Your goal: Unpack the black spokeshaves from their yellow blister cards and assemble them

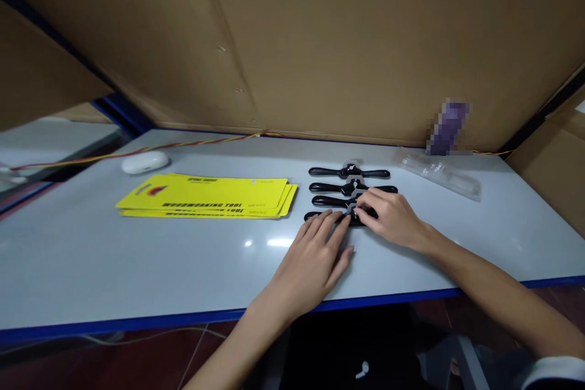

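Our right hand (388, 216) pinches the metal middle of the nearest black spokeshave (329, 217), fingers curled on it, while our left hand (315, 259) lies spread and flat, fingertips touching that tool's left handle. We judge the lining-up well along: three more spokeshaves (350, 186) already lie in a neat row just beyond. The stack of yellow cards (205, 196) at left and the clear plastic sleeves (439, 172) at far right look untouched on the tabletop (114, 268).

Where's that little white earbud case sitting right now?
In the head view, the white earbud case lies on the far left of the table, just behind the stack of yellow cards and beside the red-and-yellow wires, well away from both hands.
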Action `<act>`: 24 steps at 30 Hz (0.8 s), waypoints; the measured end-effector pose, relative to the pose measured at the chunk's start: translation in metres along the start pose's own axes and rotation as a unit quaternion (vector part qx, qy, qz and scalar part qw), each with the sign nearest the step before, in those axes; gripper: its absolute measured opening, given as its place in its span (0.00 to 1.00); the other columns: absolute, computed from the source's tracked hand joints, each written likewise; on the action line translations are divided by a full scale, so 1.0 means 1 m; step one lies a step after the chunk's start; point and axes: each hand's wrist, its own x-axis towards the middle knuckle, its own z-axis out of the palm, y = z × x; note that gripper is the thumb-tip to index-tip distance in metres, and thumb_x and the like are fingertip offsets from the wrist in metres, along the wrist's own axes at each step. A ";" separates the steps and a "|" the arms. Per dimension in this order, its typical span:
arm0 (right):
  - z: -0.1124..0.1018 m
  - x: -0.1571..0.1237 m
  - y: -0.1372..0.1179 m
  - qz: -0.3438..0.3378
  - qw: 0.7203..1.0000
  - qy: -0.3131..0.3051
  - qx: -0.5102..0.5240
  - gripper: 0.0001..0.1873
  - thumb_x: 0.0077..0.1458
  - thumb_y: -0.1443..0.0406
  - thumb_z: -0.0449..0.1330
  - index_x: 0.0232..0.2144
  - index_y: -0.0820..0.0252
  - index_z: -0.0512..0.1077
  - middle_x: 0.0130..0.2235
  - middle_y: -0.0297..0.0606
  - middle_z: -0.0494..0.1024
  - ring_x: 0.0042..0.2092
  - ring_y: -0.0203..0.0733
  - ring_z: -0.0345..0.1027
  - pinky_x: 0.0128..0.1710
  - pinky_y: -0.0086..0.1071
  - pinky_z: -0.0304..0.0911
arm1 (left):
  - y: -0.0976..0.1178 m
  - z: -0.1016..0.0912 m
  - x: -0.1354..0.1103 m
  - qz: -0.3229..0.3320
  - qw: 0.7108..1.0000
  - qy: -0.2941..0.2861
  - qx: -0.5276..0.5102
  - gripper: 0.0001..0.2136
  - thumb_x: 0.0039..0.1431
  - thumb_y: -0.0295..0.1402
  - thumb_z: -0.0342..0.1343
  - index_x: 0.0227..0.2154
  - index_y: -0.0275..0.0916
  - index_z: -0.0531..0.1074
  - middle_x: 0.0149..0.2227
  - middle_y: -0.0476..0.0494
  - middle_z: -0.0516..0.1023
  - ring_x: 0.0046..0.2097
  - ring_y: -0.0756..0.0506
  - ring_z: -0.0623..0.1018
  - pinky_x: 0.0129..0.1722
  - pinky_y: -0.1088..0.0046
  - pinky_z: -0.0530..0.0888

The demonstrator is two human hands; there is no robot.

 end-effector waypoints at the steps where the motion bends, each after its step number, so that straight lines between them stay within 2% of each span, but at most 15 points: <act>1: 0.000 0.000 0.000 -0.004 1.000 -0.002 0.002 0.09 0.68 0.65 0.55 0.39 0.60 0.75 0.39 0.39 0.80 0.38 0.39 0.72 0.38 0.32 0.62 | 0.000 0.000 0.000 0.001 1.000 -0.002 0.001 0.24 0.74 0.40 0.43 0.66 0.34 0.64 0.61 0.30 0.71 0.65 0.31 0.68 0.61 0.47 0.69; 5: -0.002 0.000 -0.001 -0.034 0.999 -0.024 0.006 0.11 0.67 0.62 0.57 0.42 0.61 0.77 0.40 0.40 0.80 0.37 0.39 0.73 0.37 0.33 0.63 | 0.000 0.000 -0.001 0.004 1.000 -0.015 0.011 0.26 0.74 0.43 0.42 0.66 0.32 0.63 0.62 0.28 0.70 0.65 0.30 0.66 0.62 0.46 0.68; 9: -0.006 0.000 -0.002 -0.065 0.996 -0.058 -0.006 0.12 0.64 0.68 0.56 0.45 0.62 0.77 0.43 0.42 0.78 0.36 0.39 0.71 0.34 0.32 0.62 | 0.001 -0.003 0.001 0.004 1.000 -0.023 0.019 0.27 0.75 0.43 0.41 0.66 0.30 0.62 0.61 0.28 0.70 0.63 0.31 0.67 0.60 0.48 0.69; 14: -0.008 0.000 0.001 -0.099 0.992 -0.081 -0.003 0.15 0.67 0.71 0.50 0.47 0.62 0.76 0.43 0.43 0.75 0.36 0.39 0.69 0.36 0.33 0.63 | 0.001 -0.005 0.002 0.007 0.999 -0.030 0.032 0.26 0.75 0.42 0.41 0.64 0.27 0.64 0.60 0.26 0.71 0.62 0.31 0.68 0.58 0.48 0.70; 20: -0.004 -0.001 0.005 -0.107 0.992 -0.063 0.031 0.18 0.67 0.75 0.49 0.47 0.62 0.77 0.46 0.44 0.75 0.38 0.39 0.71 0.39 0.34 0.67 | 0.001 -0.005 0.002 0.008 1.000 -0.014 0.024 0.25 0.75 0.41 0.42 0.63 0.28 0.66 0.60 0.28 0.72 0.62 0.32 0.69 0.59 0.50 0.70; 24: -0.001 -0.001 0.005 -0.100 0.993 -0.028 0.061 0.16 0.68 0.73 0.49 0.45 0.62 0.76 0.46 0.44 0.77 0.41 0.40 0.74 0.41 0.34 0.68 | 0.001 -0.005 0.003 0.002 1.000 -0.010 0.011 0.25 0.74 0.41 0.42 0.64 0.29 0.65 0.60 0.29 0.72 0.62 0.32 0.69 0.59 0.49 0.71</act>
